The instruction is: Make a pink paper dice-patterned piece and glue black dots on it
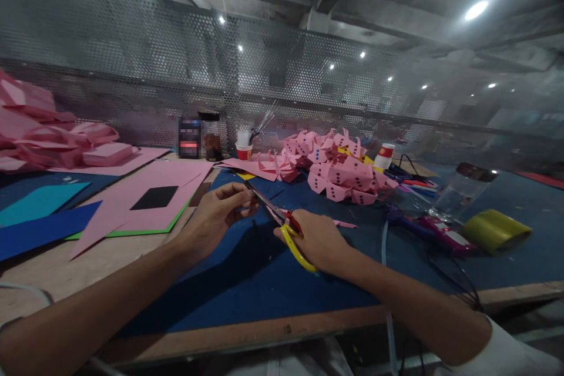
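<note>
My right hand (319, 241) is closed on the yellow and red handles of a pair of scissors (293, 242), whose blades point up and left over the blue mat (247, 299). By the blade tips, my left hand (224, 211) is pinched, with the thumb and index finger together; a small dark piece seems to be between them, too small to name. A narrow pink paper strip (346, 224) lies on the mat just beyond my right hand.
Folded pink paper pieces with dark dots (343, 179) are heaped behind my hands. Pink sheets (145, 188) with a black square (155, 198) lie left. At right are a clear jar (460, 194), a yellow roll (497, 231) and a glue gun (445, 235).
</note>
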Demonstrator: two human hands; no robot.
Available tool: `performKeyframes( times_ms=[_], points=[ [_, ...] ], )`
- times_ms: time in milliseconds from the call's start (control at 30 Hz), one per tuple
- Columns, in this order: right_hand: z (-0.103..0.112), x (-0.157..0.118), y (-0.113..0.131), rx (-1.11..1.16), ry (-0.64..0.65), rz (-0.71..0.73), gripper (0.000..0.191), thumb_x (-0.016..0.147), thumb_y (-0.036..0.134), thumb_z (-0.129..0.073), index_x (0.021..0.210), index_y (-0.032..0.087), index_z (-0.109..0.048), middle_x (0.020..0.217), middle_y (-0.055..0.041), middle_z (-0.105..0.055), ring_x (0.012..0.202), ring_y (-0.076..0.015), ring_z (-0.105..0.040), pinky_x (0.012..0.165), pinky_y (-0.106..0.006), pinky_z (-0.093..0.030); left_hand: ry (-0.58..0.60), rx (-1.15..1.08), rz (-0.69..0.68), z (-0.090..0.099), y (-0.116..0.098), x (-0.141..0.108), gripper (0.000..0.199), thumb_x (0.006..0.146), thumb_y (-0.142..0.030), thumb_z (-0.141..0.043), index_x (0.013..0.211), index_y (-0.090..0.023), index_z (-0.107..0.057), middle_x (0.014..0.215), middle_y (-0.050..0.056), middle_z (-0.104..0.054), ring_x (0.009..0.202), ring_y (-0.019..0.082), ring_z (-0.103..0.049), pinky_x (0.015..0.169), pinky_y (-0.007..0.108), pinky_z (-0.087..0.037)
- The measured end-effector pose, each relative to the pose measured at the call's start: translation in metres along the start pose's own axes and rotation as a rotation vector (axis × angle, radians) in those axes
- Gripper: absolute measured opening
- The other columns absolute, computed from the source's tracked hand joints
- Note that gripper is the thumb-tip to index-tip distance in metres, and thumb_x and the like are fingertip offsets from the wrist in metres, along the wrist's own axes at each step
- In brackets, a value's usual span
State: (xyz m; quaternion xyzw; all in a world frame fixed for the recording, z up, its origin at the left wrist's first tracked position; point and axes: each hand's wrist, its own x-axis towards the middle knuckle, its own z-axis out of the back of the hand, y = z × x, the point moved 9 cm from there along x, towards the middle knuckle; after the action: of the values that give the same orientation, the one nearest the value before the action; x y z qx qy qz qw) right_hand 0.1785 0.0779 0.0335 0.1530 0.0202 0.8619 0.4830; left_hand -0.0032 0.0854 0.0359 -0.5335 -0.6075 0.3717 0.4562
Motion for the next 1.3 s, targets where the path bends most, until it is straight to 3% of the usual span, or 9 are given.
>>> performKeyframes(
  times_ms=[467, 1300],
  points=[
    [-0.0031, 0.0006, -0.0009, -0.061, 0.045, -0.011, 0.049, 0.096, 0.065, -0.039, 0.095, 0.021, -0.06, 0.094, -0.007, -0.072, 0.081, -0.0227, -0.069, 0.062, -0.029, -0.033, 0.003, 0.013, -0.01, -0.0018, -0.002, -0.0013, 0.017, 0.071, -0.027, -0.081, 0.072, -0.016, -0.068, 0.079, 0.002, -0.065, 0.072, 0.013, -0.06, 0.068, 0.025, -0.052],
    [-0.0075, 0.0051, -0.004, -0.099, 0.058, -0.013, 0.049, 0.096, 0.062, -0.04, 0.089, 0.02, -0.064, 0.086, -0.009, -0.073, 0.075, -0.023, -0.069, 0.062, -0.028, -0.035, 0.0, 0.011, 0.013, 0.0014, 0.0021, -0.0011, 0.015, 0.075, -0.026, -0.08, 0.075, -0.016, -0.069, 0.077, 0.0, -0.065, 0.071, 0.011, -0.063, 0.071, 0.024, -0.055]
  ],
)
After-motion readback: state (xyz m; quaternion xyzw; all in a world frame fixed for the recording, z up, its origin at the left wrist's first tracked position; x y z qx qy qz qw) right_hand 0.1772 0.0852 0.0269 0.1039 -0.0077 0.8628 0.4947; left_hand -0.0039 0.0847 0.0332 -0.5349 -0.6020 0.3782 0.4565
